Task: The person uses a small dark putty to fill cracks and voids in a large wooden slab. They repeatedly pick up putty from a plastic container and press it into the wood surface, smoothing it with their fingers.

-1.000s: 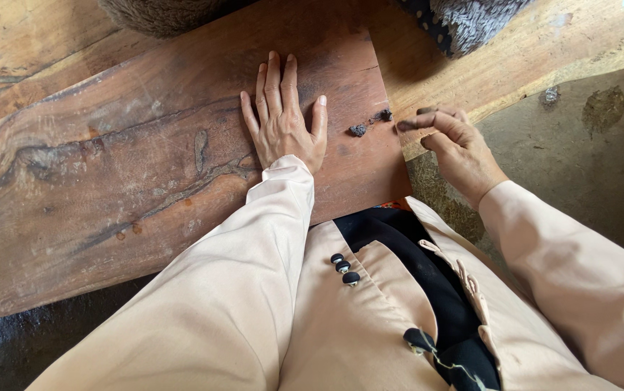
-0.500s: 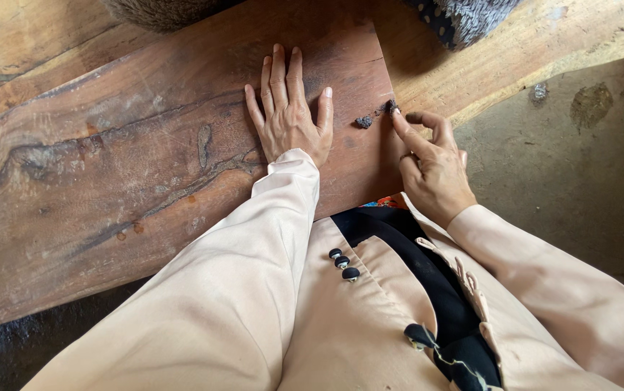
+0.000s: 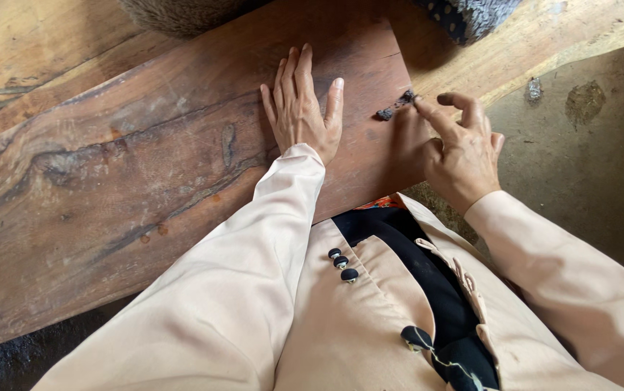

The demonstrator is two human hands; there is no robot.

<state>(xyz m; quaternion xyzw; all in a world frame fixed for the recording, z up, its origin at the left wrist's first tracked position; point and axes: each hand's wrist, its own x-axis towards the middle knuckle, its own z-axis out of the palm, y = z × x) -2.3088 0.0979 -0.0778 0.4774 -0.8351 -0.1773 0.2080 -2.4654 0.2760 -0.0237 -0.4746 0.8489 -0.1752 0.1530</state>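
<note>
Your left hand lies flat, released, on dark wooden plank. Your right hand has moved in from plank edge; index fingertip now touches small dark bits, nothing grasped. Bits unmoved near plank's right end.

The tabletop is dark reddish wood, smooth, dull, with strong grain and knots. The sleeve is pale peach cloth with a slight sheen. The buttons look glossy black. The floor is rough and matt.
</note>
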